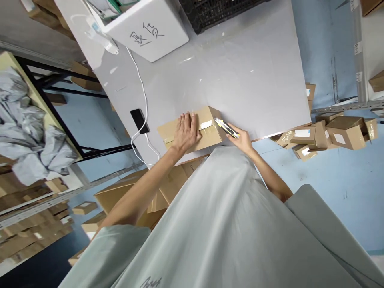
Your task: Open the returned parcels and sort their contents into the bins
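Note:
A brown cardboard box point(210, 138) with clear tape along its top lies at the table's near edge. My left hand point(186, 132) rests flat on top of it, fingers stretched out. In my right hand point(242, 141) is a yellow and black box cutter point(228, 128), its tip at the right end of the box, by the taped seam. Whether the blade touches the cardboard I cannot tell. Part of the box's top is hidden under my left hand.
On the grey table point(240, 72), a black phone point(139, 121) lies left of the box with a white cable point(144, 90) across it. A white foam box point(150, 32) and a black crate point(216, 14) stand at the back. Several cartons point(345, 132) lie on the floor at right.

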Tool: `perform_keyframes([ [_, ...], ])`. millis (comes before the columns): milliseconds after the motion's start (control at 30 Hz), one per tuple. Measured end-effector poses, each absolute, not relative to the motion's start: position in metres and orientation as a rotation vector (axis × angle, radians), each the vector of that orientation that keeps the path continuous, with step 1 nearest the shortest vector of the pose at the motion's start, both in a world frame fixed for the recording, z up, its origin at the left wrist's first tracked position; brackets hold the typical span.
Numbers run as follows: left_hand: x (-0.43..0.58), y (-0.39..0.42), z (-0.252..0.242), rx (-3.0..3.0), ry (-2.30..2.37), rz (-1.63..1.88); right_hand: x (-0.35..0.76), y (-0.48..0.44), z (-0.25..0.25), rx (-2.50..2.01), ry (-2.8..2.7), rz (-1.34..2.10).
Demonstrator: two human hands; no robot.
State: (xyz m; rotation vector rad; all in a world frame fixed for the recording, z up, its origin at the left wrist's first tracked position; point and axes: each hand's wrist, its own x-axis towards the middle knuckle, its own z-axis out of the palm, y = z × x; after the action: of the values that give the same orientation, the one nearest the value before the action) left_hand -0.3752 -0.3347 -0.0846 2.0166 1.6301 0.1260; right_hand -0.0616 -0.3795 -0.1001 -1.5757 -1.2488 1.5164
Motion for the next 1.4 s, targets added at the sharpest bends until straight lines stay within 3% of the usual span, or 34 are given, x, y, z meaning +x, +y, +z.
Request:
perform_keyframes([
  [1000, -0.382, -0.359, -0.102, 2.079, 1.633, 0.115, -0.014, -0.433, -0.087, -1.567, -1.498, 1.637],
  [1400, -0.393, -0.349, -0.103, 2.113, 1.619, 0.145, -0.048, -0.427, -0.105, -1.564, -1.162, 1.552],
])
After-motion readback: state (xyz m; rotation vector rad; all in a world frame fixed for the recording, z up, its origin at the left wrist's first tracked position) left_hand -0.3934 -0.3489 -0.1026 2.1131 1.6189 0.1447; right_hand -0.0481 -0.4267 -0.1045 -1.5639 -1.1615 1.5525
